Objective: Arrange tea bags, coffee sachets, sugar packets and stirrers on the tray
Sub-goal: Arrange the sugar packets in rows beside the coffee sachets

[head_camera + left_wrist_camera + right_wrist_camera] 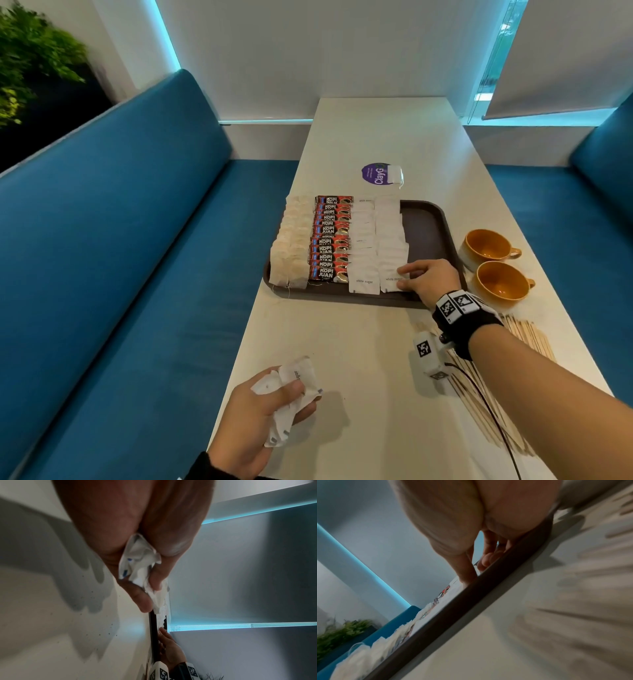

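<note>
Gripping sugar packets: left hand | cups: 2 | tray columns: 4

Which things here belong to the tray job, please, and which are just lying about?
Job: tray, tea bags, coffee sachets, sugar packets (more in the left hand), stirrers.
Lying about: cups, sticker, plant.
</note>
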{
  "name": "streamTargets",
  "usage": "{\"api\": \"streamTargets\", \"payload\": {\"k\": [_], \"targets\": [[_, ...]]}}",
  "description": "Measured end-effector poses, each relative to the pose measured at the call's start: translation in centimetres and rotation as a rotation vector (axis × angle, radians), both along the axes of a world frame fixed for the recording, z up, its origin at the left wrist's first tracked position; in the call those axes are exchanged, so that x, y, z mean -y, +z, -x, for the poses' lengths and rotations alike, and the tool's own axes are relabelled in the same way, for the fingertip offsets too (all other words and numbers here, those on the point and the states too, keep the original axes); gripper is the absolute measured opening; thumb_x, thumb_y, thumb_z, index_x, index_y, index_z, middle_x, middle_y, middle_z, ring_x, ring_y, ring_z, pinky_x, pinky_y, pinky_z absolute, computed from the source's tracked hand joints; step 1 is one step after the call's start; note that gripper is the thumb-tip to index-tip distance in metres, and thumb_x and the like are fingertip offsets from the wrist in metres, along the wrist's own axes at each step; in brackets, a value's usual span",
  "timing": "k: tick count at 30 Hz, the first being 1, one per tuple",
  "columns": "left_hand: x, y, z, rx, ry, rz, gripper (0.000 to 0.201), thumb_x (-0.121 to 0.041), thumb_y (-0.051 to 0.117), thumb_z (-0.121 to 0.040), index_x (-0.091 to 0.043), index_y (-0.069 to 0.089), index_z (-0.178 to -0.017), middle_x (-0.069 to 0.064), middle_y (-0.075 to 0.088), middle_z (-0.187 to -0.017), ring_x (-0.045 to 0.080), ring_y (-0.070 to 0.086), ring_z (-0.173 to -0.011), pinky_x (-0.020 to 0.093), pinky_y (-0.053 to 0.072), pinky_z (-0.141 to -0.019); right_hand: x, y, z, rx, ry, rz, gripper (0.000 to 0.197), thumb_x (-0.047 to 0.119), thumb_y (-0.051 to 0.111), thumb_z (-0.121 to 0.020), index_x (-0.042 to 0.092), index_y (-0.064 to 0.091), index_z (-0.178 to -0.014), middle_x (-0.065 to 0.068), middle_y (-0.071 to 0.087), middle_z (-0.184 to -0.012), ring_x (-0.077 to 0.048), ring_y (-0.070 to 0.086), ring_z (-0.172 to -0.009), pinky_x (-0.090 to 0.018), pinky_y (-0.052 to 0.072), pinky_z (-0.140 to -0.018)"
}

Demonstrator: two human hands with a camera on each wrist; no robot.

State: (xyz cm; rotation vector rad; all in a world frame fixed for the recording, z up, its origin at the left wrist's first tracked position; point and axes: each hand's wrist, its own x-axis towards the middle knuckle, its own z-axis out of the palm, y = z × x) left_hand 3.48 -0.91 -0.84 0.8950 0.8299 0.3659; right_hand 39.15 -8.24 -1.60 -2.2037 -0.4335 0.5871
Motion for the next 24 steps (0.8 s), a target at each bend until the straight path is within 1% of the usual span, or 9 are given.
{"api": "streamTargets", "payload": {"k": [3,5,9,10,12,15,18,21,24], "targets": [[0.4,0.4,-0.2,-0.013,0.050,0.029,0.018,0.008,0.066,-0.087,0.013,0.069,-0.103,0.032,0.071,-0.105,0.045,0.073,-0.092,0.045,0.063,-0.078,-0.1,0.0,0.0,0.002,0.010,0.009,0.026,0.018,0.087,-0.079,0.025,0.078,-0.103,0.000,0.070,-0.107,-0.017,0.064,-0.102,-0.035,0.055,-0.095],[0.6,0.6,-0.3,0.007,0.086,0.043,0.018,0.010,0.065,-0.086,0.016,0.067,-0.102,0.031,0.071,-0.106,0.043,0.073,-0.090,0.043,0.063,-0.076,0.3,0.2,0.2,0.039,-0.004,-0.016,0.025,0.023,0.084,-0.083,0.026,0.076,-0.106,0.000,0.070,-0.108,-0.017,0.064,-0.101,-0.034,0.055,-0.093],[1.1,1.3,-0.1,0.042,0.082,0.032,0.022,0.015,0.062,-0.085,0.014,0.069,-0.106,0.026,0.072,-0.112,0.045,0.071,-0.103,0.046,0.061,-0.089,1.5,1.9,3.1,0.089,-0.023,-0.186,0.014,0.026,0.079,-0.087,0.027,0.075,-0.101,0.001,0.069,-0.093,-0.016,0.065,-0.086,-0.029,0.051,-0.077],[1.2,1.4,0.0,0.041,0.071,0.014,0.024,0.014,0.063,-0.084,0.013,0.069,-0.108,0.027,0.072,-0.112,0.045,0.070,-0.104,0.046,0.061,-0.089,1.8,2.5,4.5,0.067,-0.004,-0.247,0.010,0.024,0.079,-0.087,0.027,0.076,-0.097,0.001,0.069,-0.086,-0.015,0.064,-0.079,-0.028,0.050,-0.072],[1.5,1.9,0.4,0.041,0.052,-0.021,0.030,0.010,0.072,-0.079,0.011,0.068,-0.109,0.028,0.072,-0.108,0.042,0.072,-0.095,0.042,0.063,-0.081,2.7,3.9,8.3,-0.001,0.084,-0.331,0.006,0.021,0.080,-0.087,0.024,0.078,-0.091,0.002,0.069,-0.078,-0.012,0.060,-0.068,-0.028,0.050,-0.063],[2.2,2.6,0.7,0.023,0.013,-0.094,0.034,0.000,0.084,-0.072,0.005,0.072,-0.103,0.028,0.073,-0.099,0.032,0.069,-0.075,0.035,0.059,-0.065,4.4,5.2,14.7,-0.253,0.259,-0.435,0.010,0.020,0.078,-0.089,0.018,0.078,-0.099,-0.004,0.071,-0.081,-0.017,0.062,-0.064,-0.030,0.052,-0.057],[3.1,3.3,1.0,0.000,-0.002,-0.174,0.022,-0.007,0.081,-0.076,0.002,0.073,-0.094,0.024,0.073,-0.087,0.025,0.063,-0.064,0.033,0.052,-0.057,6.1,5.6,19.2,-0.449,0.312,-0.497,0.025,0.020,0.081,-0.084,0.012,0.075,-0.108,-0.008,0.072,-0.081,-0.021,0.063,-0.063,-0.031,0.053,-0.054],[3.9,3.8,1.1,0.022,0.026,-0.228,0.017,-0.017,0.078,-0.082,-0.003,0.074,-0.090,0.022,0.071,-0.084,0.026,0.061,-0.065,0.033,0.047,-0.056,7.5,5.8,21.2,-0.482,0.298,-0.514,0.021,0.000,0.078,-0.085,0.007,0.075,-0.105,-0.018,0.072,-0.081,-0.024,0.063,-0.063,-0.032,0.053,-0.055],[4.6,4.3,1.2,0.079,0.133,-0.197,0.023,-0.024,0.071,-0.091,-0.002,0.074,-0.094,0.020,0.066,-0.080,0.028,0.056,-0.067,0.035,0.046,-0.061,8.6,6.4,22.0,-0.467,0.264,-0.549,0.022,-0.007,0.075,-0.085,0.004,0.074,-0.104,-0.027,0.071,-0.086,-0.025,0.065,-0.066,-0.033,0.056,-0.059]]}}
